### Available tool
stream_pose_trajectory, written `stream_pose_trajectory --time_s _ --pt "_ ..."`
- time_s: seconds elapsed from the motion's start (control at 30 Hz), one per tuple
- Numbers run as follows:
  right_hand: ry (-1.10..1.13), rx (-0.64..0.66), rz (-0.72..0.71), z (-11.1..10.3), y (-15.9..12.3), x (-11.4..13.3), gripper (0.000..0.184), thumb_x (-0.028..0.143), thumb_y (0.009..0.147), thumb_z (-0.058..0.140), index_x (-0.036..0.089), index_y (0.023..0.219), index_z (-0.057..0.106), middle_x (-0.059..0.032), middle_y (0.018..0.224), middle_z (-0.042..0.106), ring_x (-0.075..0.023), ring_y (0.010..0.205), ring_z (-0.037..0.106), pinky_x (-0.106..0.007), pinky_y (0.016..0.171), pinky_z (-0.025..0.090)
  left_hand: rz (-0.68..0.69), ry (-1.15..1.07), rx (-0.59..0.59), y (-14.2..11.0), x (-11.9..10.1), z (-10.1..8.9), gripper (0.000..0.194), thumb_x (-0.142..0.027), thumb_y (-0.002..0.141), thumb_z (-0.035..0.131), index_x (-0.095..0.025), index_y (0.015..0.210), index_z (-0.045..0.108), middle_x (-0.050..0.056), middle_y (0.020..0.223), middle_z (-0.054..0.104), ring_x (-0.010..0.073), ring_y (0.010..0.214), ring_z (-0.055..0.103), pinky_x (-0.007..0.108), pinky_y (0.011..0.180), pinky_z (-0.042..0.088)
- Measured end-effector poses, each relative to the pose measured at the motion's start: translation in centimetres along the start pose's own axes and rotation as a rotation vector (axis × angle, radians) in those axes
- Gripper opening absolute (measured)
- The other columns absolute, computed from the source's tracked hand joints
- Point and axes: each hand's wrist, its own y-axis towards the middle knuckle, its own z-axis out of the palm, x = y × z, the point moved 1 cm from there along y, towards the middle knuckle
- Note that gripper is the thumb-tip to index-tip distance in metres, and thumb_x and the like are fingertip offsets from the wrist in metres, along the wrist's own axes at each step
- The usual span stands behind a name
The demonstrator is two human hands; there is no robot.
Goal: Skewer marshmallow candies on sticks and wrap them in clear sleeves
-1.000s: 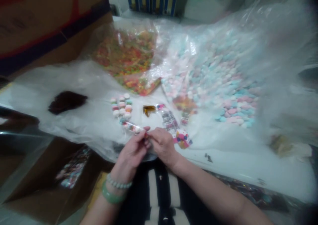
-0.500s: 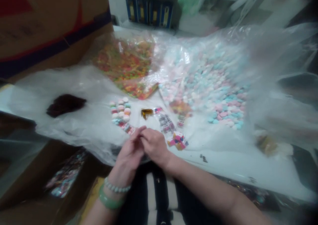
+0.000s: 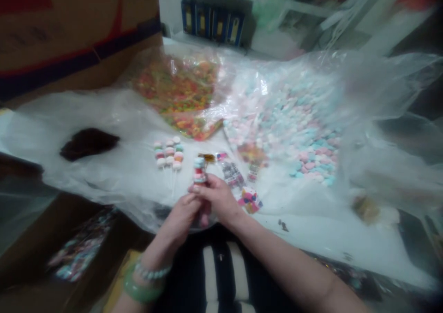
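A skewer of stacked pastel candies [image 3: 200, 172] stands upright between my hands, its top rising above my fingers. My right hand [image 3: 216, 197] pinches it near the candies. My left hand [image 3: 182, 216] closes around the lower part, where the stick is hidden. Just beyond lie several finished candy skewers [image 3: 169, 152] in a tight group on a white plastic sheet [image 3: 117, 165]. A small amber piece [image 3: 206, 156] and strips of printed wrappers [image 3: 231, 174] sit close to my fingertips. A pink printed packet [image 3: 249, 200] lies right of my right hand.
A large clear bag of pastel blue and pink candies [image 3: 294, 128] and a bag of multicoloured gummies [image 3: 176, 96] spread across the back. A dark brown clump [image 3: 89, 144] lies left. A cardboard box [image 3: 69, 32] rises at back left, with a shelf of blue binders [image 3: 211, 22] behind.
My hands have shifted from pinching a small item low down to holding a candy skewer upright. The view has tilted slightly, and the objects on the sheet have not visibly moved.
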Motion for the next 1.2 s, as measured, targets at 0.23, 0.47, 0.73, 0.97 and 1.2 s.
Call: stream_pose_trajectory --time_s 0.23,0.47,0.73,0.97,1.2 --pt "-0.154 -0.115 -0.041 0.0 4.0 0.5 0.013 0.029 0.076 0.061 0.019 0.086 0.06 0.0001 0.079 0.064 -0.0141 0.071 0.059 -0.027 0.067 0.046 0.055 -0.139 -0.438 0.3 -0.5 -1.5 0.033 -0.039 0.059 0.081 -0.014 0.069 0.064 -0.004 0.049 0.054 0.0061 0.034 0.041 0.018 0.034 0.028" --pt "-1.275 -0.133 -0.237 -3.0 12.8 2.6 0.021 0.012 0.078 0.05 0.021 0.078 0.069 -0.005 0.095 0.067 -0.02 0.096 0.057 -0.027 0.079 0.042 -0.027 -0.331 -0.421 0.6 -1.4 -3.5 0.026 -0.032 0.058 0.077 -0.014 0.065 0.059 -0.007 0.043 0.044 0.0017 0.031 0.027 0.015 0.032 0.017" --pt "-1.245 -0.184 -0.323 -3.8 14.5 1.8 0.026 0.018 0.081 0.044 0.021 0.086 0.069 -0.0033 0.09 0.068 -0.0196 0.085 0.056 -0.028 0.074 0.04 -0.061 -0.407 -0.378 0.9 -1.7 -4.3 0.018 -0.026 0.067 0.07 -0.013 0.07 0.059 -0.006 0.046 0.045 0.002 0.034 0.027 0.015 0.033 0.019" --pt "-1.086 -0.189 -0.311 -4.2 13.8 1.8 0.025 0.017 0.086 0.041 0.02 0.088 0.066 -0.0022 0.087 0.066 -0.0179 0.082 0.057 -0.027 0.074 0.041 -0.09 -0.411 -0.299 1.2 -2.1 -3.6 0.016 -0.025 0.071 0.071 -0.013 0.074 0.061 -0.005 0.051 0.048 0.0035 0.036 0.033 0.015 0.034 0.026" --pt "-1.46 0.107 -0.497 -3.1 14.4 2.3 0.031 0.009 0.086 0.043 0.019 0.101 0.068 -0.0068 0.108 0.063 -0.0187 0.092 0.055 -0.026 0.074 0.039 -0.104 -0.433 -0.29 1.2 -1.8 -2.8 0.012 -0.022 0.074 0.07 -0.013 0.073 0.062 -0.004 0.052 0.049 0.0042 0.037 0.034 0.015 0.033 0.028"
